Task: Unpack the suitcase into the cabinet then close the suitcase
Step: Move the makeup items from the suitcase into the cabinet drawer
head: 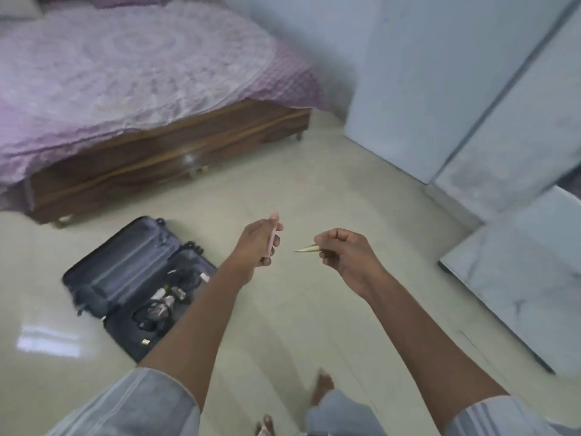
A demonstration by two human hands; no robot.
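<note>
The dark suitcase (125, 278) lies open on the floor at the lower left, with cables and small items in its near half. My left hand (256, 243) is raised over the floor to the right of it and grips a slim pink object (273, 234). My right hand (342, 250) is beside it and pinches a thin, pointed tan object (306, 248). The pale cabinet (471, 121) stands at the right, and one of its doors (518, 278) is swung open towards me.
A bed (141, 89) with a purple spread and a brown wooden base fills the upper left. Glossy cream floor (314, 184) lies between bed, suitcase and cabinet. My bare feet (320, 391) show at the bottom.
</note>
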